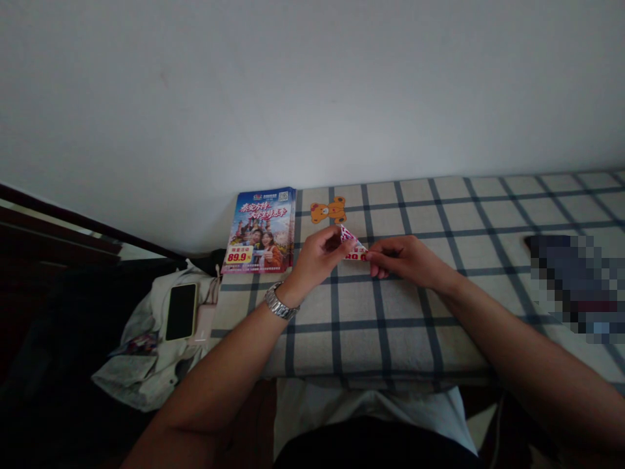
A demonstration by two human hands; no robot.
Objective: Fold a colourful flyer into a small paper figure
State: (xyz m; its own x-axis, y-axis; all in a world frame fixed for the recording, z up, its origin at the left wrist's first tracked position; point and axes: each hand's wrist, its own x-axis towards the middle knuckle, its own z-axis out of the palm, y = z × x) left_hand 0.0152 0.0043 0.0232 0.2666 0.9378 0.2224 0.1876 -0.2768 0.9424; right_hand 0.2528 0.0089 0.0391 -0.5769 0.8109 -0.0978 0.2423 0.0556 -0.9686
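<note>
A small folded paper (355,247), white with pink and red print and pointed at the top, is held between my two hands above the checked cloth (312,339). My left hand (319,255), with a metal watch (282,301) at the wrist, pinches its left side. At the lower right corner, the thumb and fingers of my right hand (398,258) are closed on the same paper. Parts of the paper are hidden behind my fingers. Just beyond it lies an orange bear cutout (328,210).
A stack of printed flyers (258,231) lies left of my hands, against the wall (312,98). Further left, a phone (181,311) rests on pale crumpled fabric (131,378). A dark, partly pixelated object (576,280) is at the right.
</note>
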